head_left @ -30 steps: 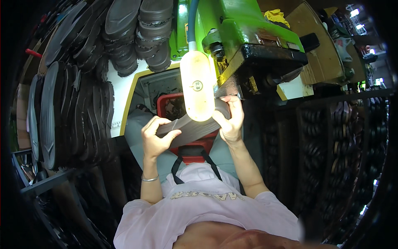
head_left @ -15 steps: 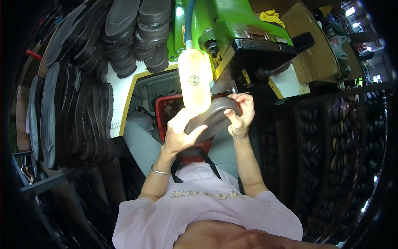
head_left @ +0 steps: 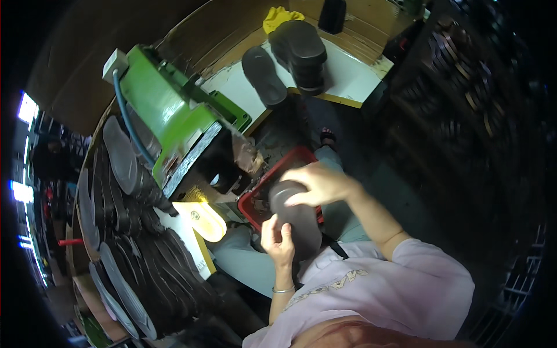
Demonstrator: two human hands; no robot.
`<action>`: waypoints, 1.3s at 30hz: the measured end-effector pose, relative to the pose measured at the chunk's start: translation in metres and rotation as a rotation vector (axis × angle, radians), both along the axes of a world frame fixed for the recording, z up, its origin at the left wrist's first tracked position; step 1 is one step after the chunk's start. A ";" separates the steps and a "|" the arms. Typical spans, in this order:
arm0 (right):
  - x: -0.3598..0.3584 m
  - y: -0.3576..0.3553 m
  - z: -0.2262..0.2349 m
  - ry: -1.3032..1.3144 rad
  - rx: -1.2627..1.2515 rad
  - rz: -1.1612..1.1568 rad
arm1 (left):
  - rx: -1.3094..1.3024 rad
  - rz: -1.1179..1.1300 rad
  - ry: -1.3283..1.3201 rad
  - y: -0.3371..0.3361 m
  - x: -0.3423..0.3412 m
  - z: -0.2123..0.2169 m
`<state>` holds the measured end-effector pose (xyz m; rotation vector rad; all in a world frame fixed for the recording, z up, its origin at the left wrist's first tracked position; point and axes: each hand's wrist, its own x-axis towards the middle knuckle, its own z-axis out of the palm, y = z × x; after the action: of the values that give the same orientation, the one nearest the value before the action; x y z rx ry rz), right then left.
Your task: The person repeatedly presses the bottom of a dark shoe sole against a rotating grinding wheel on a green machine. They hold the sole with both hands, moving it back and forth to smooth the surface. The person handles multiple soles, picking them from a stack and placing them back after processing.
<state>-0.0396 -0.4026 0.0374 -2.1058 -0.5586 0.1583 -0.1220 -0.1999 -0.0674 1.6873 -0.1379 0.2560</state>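
Observation:
A dark grey-brown shoe sole (head_left: 304,229) is held in front of my torso, its long side slanting up and away from me. My left hand (head_left: 278,243), with a bangle on the wrist, is closed on its left edge, thumb upright against the sole. My right hand (head_left: 319,184) reaches across from the right and grips the far end, the fingers slightly blurred over the surface. Beyond and below the sole is a red bin (head_left: 304,152) between my knees, partly covered by my hands and the sole.
A green machine (head_left: 165,110) with a dark head stands ahead to the left, a lit yellow lamp (head_left: 208,221) below it. Rows of dark soles (head_left: 162,278) fill the left side. More stacked soles (head_left: 299,43) and a yellow glove-like item (head_left: 281,19) lie on the white table (head_left: 354,75).
The view has swung to the right, so the machine now appears farther left. The sole has moved away from the machine's head to my body, and my right hand has shifted over its far end.

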 end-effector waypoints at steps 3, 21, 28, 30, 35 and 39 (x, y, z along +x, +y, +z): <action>-0.003 -0.074 -0.011 0.055 0.147 -0.462 | 0.181 -0.021 -0.182 -0.008 0.023 0.025; 0.175 -0.007 -0.091 0.372 1.462 -0.719 | 0.087 0.694 -0.250 0.145 0.181 0.121; 0.069 -0.022 -0.164 0.639 1.499 -0.605 | -0.151 0.829 -0.093 0.163 0.236 0.129; 0.044 -0.006 -0.164 0.732 1.389 -0.711 | -0.159 0.834 -0.082 0.188 0.246 0.123; 0.015 0.016 -0.176 0.858 1.395 -0.728 | -0.702 0.595 -0.151 0.206 0.243 0.118; 0.006 0.028 -0.182 0.893 1.378 -0.622 | -1.129 0.216 -0.111 0.195 0.180 0.118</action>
<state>-0.0335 -0.3744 -0.1442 -0.6283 0.4723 0.2330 0.0577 -0.0052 0.0510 0.5614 0.1044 0.4775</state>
